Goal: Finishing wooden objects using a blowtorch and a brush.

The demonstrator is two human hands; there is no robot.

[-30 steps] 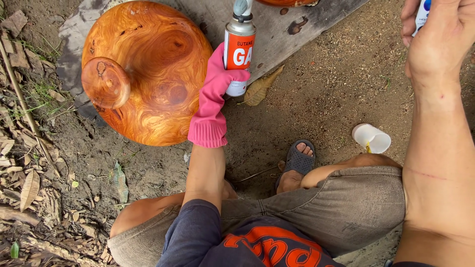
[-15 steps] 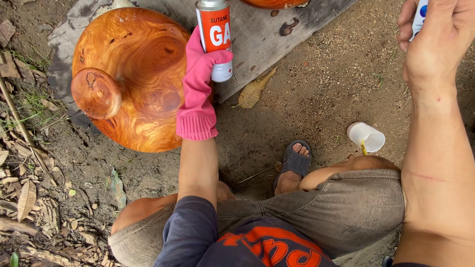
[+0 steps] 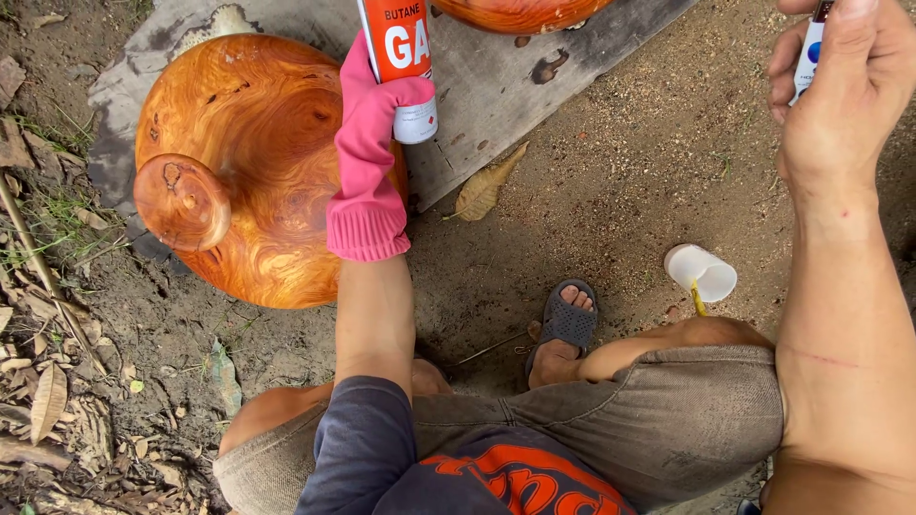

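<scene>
Crouched outdoors, the gloved left hand (image 3: 367,143) clasps an orange gas canister (image 3: 399,57) beside a polished wooden vessel (image 3: 253,162), while the bare right hand (image 3: 844,86) pinches a small tube (image 3: 811,48), both poised for finishing work.

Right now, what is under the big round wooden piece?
The wooden piece rests partly on a grey slab and partly on bare soil. Its own body hides whatever lies directly beneath it.

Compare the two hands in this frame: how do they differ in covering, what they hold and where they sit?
The left hand wears a pink rubber glove; the right hand is bare. The left hand grips an orange gas can upright beside the big wooden vase; the right hand pinches a small white and blue tube, only partly in view. The left is over the grey board, the right over bare dirt. Both are closed around something.
</scene>
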